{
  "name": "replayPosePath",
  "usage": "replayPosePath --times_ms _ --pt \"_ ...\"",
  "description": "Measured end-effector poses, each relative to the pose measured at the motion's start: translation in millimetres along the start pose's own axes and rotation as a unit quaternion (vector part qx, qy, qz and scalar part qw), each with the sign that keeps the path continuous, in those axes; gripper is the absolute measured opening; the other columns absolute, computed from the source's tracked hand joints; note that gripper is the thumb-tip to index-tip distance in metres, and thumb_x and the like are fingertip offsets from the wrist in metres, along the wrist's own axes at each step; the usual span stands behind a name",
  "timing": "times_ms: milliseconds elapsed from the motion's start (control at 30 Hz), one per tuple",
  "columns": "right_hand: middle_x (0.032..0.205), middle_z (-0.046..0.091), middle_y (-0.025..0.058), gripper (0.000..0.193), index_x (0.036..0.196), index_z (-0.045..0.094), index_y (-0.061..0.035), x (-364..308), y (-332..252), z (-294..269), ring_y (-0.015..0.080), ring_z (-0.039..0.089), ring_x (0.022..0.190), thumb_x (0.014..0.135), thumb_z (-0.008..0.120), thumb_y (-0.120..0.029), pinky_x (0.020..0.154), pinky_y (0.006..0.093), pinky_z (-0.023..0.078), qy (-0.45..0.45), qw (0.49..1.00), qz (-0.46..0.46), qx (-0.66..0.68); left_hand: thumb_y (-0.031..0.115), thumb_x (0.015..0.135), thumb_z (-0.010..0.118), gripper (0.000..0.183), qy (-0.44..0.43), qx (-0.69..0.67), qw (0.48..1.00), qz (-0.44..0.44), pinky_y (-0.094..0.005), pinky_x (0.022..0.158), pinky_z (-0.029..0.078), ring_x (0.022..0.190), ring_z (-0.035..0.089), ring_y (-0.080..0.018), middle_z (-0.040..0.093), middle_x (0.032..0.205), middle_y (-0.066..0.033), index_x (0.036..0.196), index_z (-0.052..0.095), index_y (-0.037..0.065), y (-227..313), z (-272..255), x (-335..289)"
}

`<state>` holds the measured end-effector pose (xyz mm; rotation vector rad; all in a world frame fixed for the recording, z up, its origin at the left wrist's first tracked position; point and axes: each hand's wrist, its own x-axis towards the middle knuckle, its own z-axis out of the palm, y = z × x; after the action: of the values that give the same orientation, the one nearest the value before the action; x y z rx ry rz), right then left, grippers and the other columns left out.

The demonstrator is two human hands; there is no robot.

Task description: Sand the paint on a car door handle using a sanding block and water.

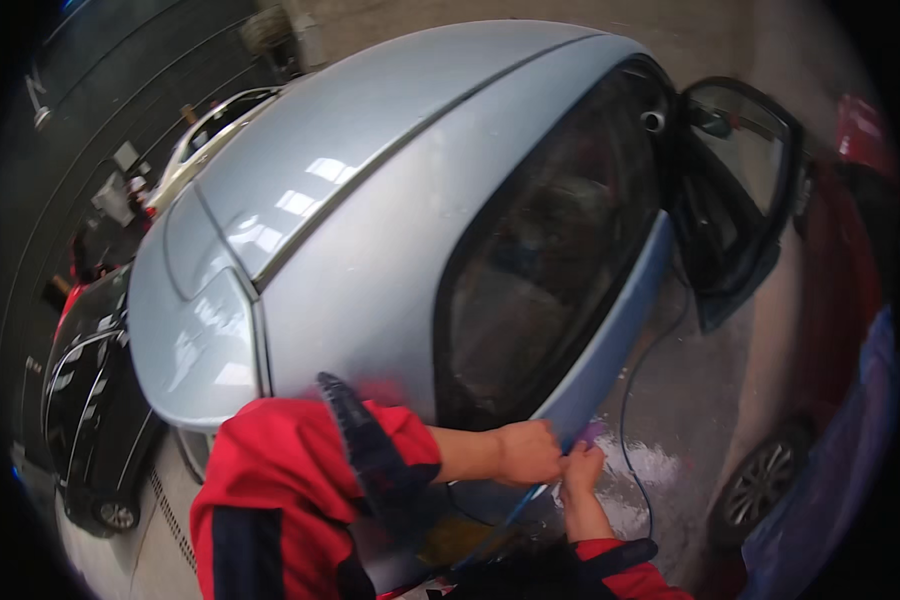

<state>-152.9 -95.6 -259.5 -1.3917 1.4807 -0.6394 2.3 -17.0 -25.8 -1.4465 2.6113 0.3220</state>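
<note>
While seemingly working beside the silver-blue, rounded metal car (pixel 370 300), best steady bare left hand (pixel 530 452) and right hand (pixel 582 470), curled closed on cannot-tell-what, lower centre

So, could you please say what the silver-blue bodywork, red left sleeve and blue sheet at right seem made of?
Bodywork: probably painted metal, glossy, with bright reflections. Sleeve: apparently matte fabric, bunched in folds. Sheet: possibly plastic, slightly shiny and creased, though blurred.

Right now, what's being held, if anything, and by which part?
Can't tell: the left hand and right hand are close together beside the silver car; a purple thing shows there, but any hold is too blurred.
</note>
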Motion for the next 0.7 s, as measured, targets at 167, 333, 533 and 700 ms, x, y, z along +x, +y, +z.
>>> replayPosePath --times_ms 167,333,533,700 --pt "0.091 0.072 0.0317 0.032 0.096 0.071 0.0047 -22 -66 45 0.0503 0.072 0.090 0.104 0.056 -0.023 0.078 0.0559 0.053 0.006 1.000 -0.010 0.019 0.038 0.098 0.068 0.029 0.004 0.055 0.998 -0.014 -0.0407 0.073 0.054 0.069 0.071 -0.0272 0.068 0.070 -0.0081 0.088 0.065 0.011 -7 -26 -38" --pt "0.111 0.072 0.0345 0.034 0.110 0.069 0.0084 -19 -89 19 0.0528 0.068 0.110 0.105 0.049 -0.019 0.095 0.0578 0.053 -0.079 0.995 0.066 0.011 0.035 0.092 0.070 0.025 0.000 0.050 0.999 -0.010 -0.0423 0.076 0.053 0.073 0.071 -0.0293 0.070 0.072 -0.0106 0.086 0.067 0.011 -10 -16 -28" --pt "0.115 0.071 0.0329 0.029 0.114 0.068 0.0042 -34 -68 26 0.0510 0.066 0.115 0.104 0.049 -0.015 0.095 0.0567 0.053 -0.058 0.995 0.075 0.035 0.030 0.104 0.061 0.027 -0.085 0.025 0.995 -0.047 -0.0476 0.085 0.054 0.087 0.072 -0.0355 0.074 0.089 -0.0173 0.108 0.070 0.006 6 -38 -11" --pt "0.119 0.071 0.0307 0.027 0.119 0.067 0.0031 -25 -84 41 0.0499 0.066 0.116 0.104 0.050 -0.011 0.097 0.0559 0.052 -0.055 0.986 0.112 0.109 0.030 0.106 0.058 0.028 -0.096 0.017 0.994 -0.040 -0.0486 0.085 0.055 0.088 0.072 -0.0366 0.074 0.088 -0.0183 0.109 0.070 0.005 11 -42 -10"
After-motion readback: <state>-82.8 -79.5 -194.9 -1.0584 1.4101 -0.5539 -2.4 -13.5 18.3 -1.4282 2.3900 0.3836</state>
